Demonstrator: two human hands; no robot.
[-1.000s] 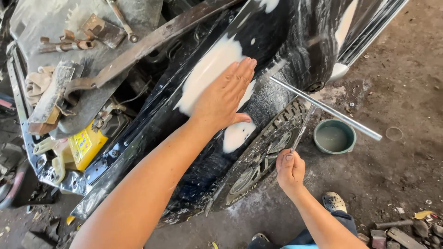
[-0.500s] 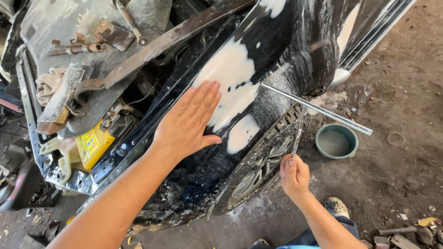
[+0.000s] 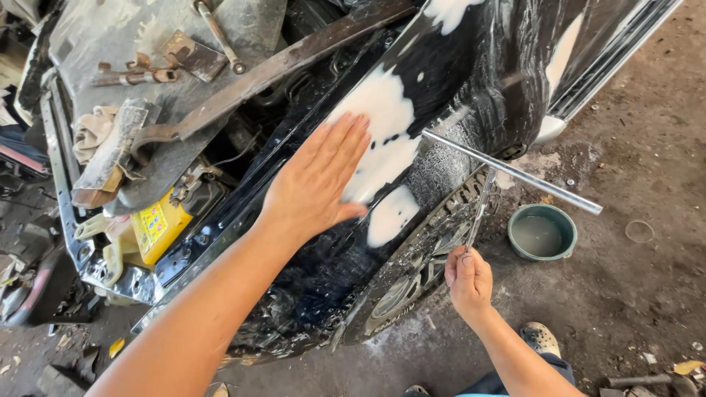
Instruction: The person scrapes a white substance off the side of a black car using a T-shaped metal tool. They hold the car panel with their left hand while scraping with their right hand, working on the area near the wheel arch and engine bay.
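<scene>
My left hand point(image 3: 318, 180) lies flat, fingers together, on a wet black car fender point(image 3: 441, 88) patched with white filler point(image 3: 382, 117). The palm covers the lower left edge of the big white patch. A smaller white patch point(image 3: 391, 215) sits just below my fingers. My right hand point(image 3: 468, 281) is closed around the shaft of a metal T-shaped wrench point(image 3: 507, 176), whose crossbar stands out from the fender above the wheel point(image 3: 412, 279).
A green bowl of water point(image 3: 542, 232) stands on the dirt floor at right. Rusty tools and a rag point(image 3: 132, 73) lie on the grey panel at upper left. A yellow battery point(image 3: 158, 224) sits in the open engine bay. My shoe point(image 3: 540, 338) is below.
My left hand has slid down and to the left across the white filler, then moved slightly back up. The right hand stays closed on the wrench shaft.
</scene>
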